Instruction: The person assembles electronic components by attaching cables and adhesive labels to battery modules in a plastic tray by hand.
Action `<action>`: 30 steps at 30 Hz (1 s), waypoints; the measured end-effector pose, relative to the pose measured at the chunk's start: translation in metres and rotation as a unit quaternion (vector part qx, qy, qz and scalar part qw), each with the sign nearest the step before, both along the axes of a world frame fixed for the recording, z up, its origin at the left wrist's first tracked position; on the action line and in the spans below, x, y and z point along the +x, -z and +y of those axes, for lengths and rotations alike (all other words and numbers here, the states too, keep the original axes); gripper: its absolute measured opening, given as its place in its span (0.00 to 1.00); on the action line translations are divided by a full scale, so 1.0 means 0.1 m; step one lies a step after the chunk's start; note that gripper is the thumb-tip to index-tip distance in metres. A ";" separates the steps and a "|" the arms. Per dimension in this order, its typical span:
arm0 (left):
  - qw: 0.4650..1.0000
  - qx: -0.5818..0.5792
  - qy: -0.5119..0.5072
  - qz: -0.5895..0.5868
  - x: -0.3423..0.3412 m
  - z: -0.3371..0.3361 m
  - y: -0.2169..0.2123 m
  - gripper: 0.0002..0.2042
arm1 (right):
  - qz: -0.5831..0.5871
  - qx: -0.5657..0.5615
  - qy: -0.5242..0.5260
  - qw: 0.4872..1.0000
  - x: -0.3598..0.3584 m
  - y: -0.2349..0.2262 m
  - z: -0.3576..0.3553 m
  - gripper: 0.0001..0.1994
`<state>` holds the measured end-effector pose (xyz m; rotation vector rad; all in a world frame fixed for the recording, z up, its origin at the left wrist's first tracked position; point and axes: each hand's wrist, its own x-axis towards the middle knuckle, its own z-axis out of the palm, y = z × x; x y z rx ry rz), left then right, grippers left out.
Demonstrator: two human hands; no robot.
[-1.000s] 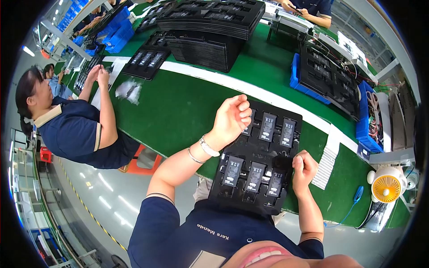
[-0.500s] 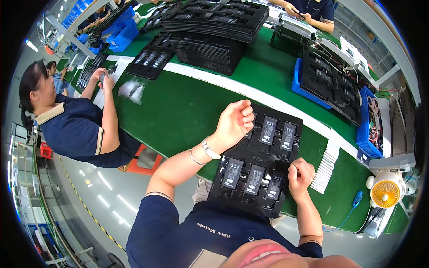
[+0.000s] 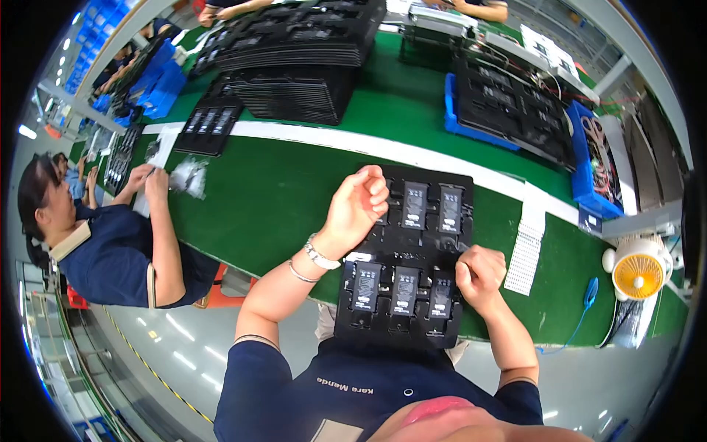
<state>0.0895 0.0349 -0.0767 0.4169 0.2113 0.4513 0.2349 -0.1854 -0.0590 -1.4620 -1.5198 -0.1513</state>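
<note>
A black moulded tray point(image 3: 403, 256) lies in front of me, its near edge against my body. Flat black batteries with pale printing sit in its pockets in two rows, among them a far-row battery point(image 3: 414, 205) and a near-row battery point(image 3: 404, 292). My left hand point(image 3: 359, 205) is closed, fingers curled, over the tray's far left corner. It covers the pocket there, and whatever it may hold is hidden. At the tray's right edge is my right hand point(image 3: 481, 276), closed with its knuckles up. The fingertips are turned under, so I cannot make out anything in them.
Stacked black trays point(image 3: 291, 92) stand far left. A loaded tray rests on a blue bin point(image 3: 451, 110) at far right, near a blue box point(image 3: 589, 195) of scissors. A label sheet point(image 3: 524, 250) and a small fan point(image 3: 638, 274) are on the right. A co-worker point(image 3: 118, 254) sits left.
My view has shifted, so the bench appears farther left. Both my hands stay closed in nearly the same places at the tray. The co-worker's hands have moved slightly.
</note>
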 end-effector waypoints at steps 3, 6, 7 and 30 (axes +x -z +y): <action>0.941 0.310 -0.004 0.135 0.00 -0.05 -0.08 0.08 | 0.007 0.018 0.005 1.000 0.05 -0.08 0.01 0.06; 0.818 0.528 0.023 0.229 0.07 -0.11 -0.15 0.08 | 0.075 0.045 0.036 0.996 0.11 -0.09 0.00 0.07; 0.792 0.559 0.041 0.243 0.13 -0.14 -0.18 0.09 | 0.115 0.044 0.061 0.991 0.14 -0.05 -0.01 0.08; 0.376 0.914 -0.065 0.136 0.78 -0.50 0.11 0.19 | 0.340 -0.028 0.149 0.928 0.16 0.17 0.01 0.15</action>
